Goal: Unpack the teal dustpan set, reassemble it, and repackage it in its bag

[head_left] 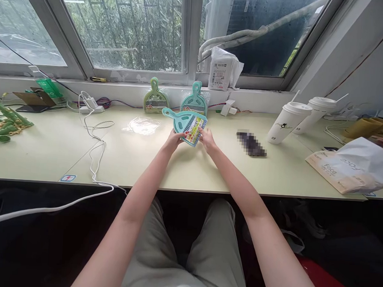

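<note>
A: Between the two hands, what is that?
B: A teal dustpan set, held just above the desk. The left hand grips its lower left edge, the right hand closes on its right edge.
A: And beyond the hands?
B: A green dustpan set and another teal set lean at the sill. Right of the right hand lie a blurred dark object and two lidded cups.
</note>
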